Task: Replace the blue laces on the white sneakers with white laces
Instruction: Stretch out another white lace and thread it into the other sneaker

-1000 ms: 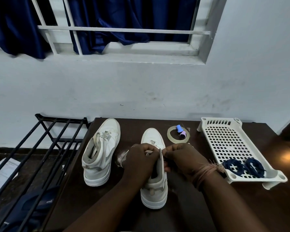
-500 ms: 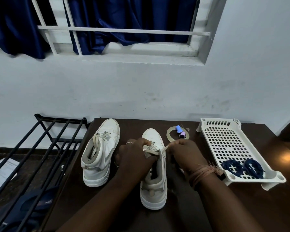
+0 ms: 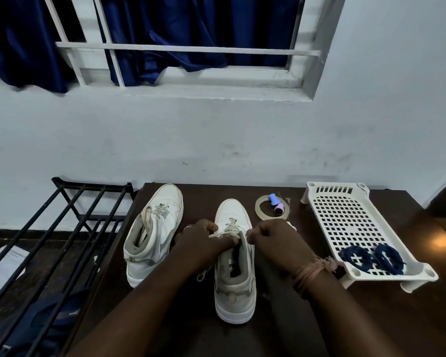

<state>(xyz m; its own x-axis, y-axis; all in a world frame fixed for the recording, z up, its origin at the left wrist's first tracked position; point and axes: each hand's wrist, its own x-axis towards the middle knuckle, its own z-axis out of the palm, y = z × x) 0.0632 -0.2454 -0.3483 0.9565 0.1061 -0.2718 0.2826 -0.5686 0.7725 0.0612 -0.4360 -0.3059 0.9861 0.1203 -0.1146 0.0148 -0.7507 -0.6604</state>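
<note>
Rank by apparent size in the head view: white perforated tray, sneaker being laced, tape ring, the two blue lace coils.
1. White perforated tray
2. Sneaker being laced, though it sits nearer the camera, so the gap is unsure
3. Tape ring
Blue lace coils: each looks much like the tape ring; not ranked apart.

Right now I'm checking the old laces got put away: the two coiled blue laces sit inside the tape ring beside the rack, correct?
Not quite. The head view shows the two coiled blue laces lying on the near end of the white perforated rack, not inside the tape ring, which lies on the table beside the rack.
</note>
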